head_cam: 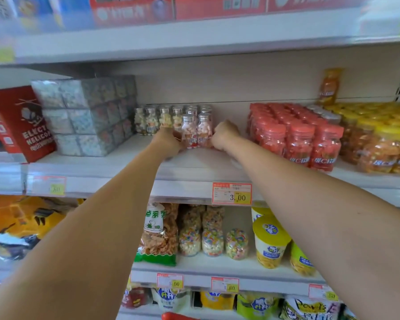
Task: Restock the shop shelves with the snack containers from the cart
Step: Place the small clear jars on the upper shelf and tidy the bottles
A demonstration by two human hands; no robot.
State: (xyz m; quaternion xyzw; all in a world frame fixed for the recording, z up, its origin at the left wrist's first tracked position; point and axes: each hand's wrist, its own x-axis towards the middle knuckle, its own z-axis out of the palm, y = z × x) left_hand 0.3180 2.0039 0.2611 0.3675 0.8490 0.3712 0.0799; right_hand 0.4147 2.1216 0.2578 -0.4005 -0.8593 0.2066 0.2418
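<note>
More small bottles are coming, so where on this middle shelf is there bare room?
Bare shelf runs along the front between the grey wrapped block and the red-lidded jars; a gap also lies between the silver-capped bottles and those jars. Rightward, yellow-lidded jars crowd it.

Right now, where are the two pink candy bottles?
Head view, centre of the middle shelf: the pink candy bottles are held between the left hand and right hand, before the white candy bottles, left of the red-lidded jars.

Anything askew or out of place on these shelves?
The red helicopter box at the middle shelf's left end stands tilted, leaning toward the wrapped pack. It is a toy box among snacks.
</note>
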